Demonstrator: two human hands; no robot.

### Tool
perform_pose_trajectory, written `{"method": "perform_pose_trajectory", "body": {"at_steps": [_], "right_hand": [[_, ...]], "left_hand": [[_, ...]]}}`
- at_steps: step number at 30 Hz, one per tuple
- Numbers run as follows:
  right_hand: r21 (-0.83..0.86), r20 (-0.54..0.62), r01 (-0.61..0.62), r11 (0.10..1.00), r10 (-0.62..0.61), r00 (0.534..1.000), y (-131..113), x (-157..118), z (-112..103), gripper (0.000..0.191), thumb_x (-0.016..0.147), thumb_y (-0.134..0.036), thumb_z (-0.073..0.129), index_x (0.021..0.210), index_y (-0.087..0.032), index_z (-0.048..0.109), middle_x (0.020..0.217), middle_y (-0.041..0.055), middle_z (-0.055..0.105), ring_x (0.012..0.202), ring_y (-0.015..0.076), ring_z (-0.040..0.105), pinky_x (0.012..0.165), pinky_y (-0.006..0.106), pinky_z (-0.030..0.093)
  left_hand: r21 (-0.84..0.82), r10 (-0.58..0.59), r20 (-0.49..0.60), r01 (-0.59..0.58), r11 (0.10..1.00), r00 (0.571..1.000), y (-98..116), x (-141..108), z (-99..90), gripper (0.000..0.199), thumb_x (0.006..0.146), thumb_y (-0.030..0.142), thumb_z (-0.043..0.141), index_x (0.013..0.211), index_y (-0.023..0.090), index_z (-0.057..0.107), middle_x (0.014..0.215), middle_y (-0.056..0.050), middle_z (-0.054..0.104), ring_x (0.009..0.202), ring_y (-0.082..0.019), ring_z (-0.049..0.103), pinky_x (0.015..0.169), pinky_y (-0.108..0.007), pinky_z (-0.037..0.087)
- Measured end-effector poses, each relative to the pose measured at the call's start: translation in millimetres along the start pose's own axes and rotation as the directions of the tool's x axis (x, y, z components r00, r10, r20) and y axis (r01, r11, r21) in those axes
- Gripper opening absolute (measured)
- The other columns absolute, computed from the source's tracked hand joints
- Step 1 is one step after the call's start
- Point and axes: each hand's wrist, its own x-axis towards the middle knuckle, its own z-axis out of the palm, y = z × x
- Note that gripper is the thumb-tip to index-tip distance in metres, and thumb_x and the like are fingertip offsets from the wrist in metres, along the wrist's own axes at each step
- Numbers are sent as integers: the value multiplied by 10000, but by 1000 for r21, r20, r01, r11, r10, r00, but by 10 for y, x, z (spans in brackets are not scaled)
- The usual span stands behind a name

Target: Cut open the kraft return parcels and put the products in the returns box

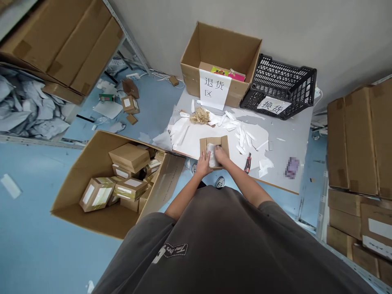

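Note:
A small open cardboard box [224,143] is at the table's front edge, its flaps raised. Inside it shows a white wrapped item [211,157]. My left hand [203,164] lies against the box's left side, its fingers apart and reaching the white item. At the box's right, my right hand [221,156] has its fingers curled down into the opening; what they hold, if anything, is hidden. A red and black box cutter [248,163] lies to the right on the table.
White paper scraps [241,132] and crumpled brown tape [199,116] lie behind the box. Further back stand a large carton [190,79] and a black crate [286,79]. A big carton [70,179] of parcels is at left; shelves with boxes [352,143] stand at right.

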Motion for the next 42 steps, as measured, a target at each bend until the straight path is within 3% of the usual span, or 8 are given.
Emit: {"method": "perform_pose_trajectory", "body": {"at_steps": [3,8,13,18,21,24,35,42], "right_hand": [[-103,-25,-23,994,21,999,10,10,-46,732,877,-75,576,1606,-34,522,1645,272,534,1585,364,433,1317,518,365],[-82,-93,67,994,-75,993,118,105,-247,937,854,-51,514,1767,-92,305,1846,149,248,1732,290,151,1399,528,240],[-61,-104,16,998,-23,994,109,516,-382,896,876,-87,556,1748,-94,350,1848,174,221,1731,314,142,1400,544,222],[-48,-204,-29,998,19,979,17,680,-368,816,911,-126,617,1701,-95,416,1760,241,361,1656,388,288,1372,616,257],[-85,-246,58,995,-77,966,-49,591,-303,703,959,-122,551,1658,-122,483,1706,222,428,1614,380,340,1358,611,289],[-120,-88,163,979,-174,981,-121,546,-187,653,961,-145,590,1612,-148,549,1619,211,522,1564,376,407,1342,580,332],[-173,286,118,978,-65,956,-678,1372,289,1193,678,-125,937,1723,-151,363,1694,279,455,1581,432,444,1294,540,378],[-150,225,67,986,-32,974,-742,1647,342,1020,525,-215,1064,1440,-135,620,1468,243,670,1360,402,662,1169,459,519]], "left_hand": [[-39,-28,3,28,999,1000,1,15,-14,1347,725,342,962,1784,148,154,1844,-293,89,1728,-429,87,1359,-551,271],[-77,-8,26,10,997,1000,-36,46,-71,1253,750,275,940,1763,144,214,1841,-290,124,1729,-406,125,1342,-540,316],[-70,57,-10,-58,996,998,-79,-21,-74,558,803,192,915,1308,179,678,1860,-220,132,1725,-410,162,1319,-598,361],[-65,80,-9,-80,995,997,-138,-30,-132,131,902,160,804,1020,175,749,1857,-166,205,1722,-393,194,1313,-577,394],[-57,55,-13,-55,997,998,-240,-28,-235,96,916,145,761,1006,176,774,1845,-151,260,1727,-379,185,1321,-570,385],[-50,32,-20,-33,998,999,-412,-91,-362,119,925,156,735,1025,190,791,1831,-121,315,1734,-355,163,1348,-556,349],[-47,-26,-19,25,999,999,-928,-283,-635,102,918,152,742,1001,184,792,1835,-130,302,1726,-342,207,1342,-537,374],[-62,-59,5,60,996,998,-1102,-227,-706,121,905,163,773,1014,214,792,1842,-67,299,1730,-312,201,1324,-517,417]]}}
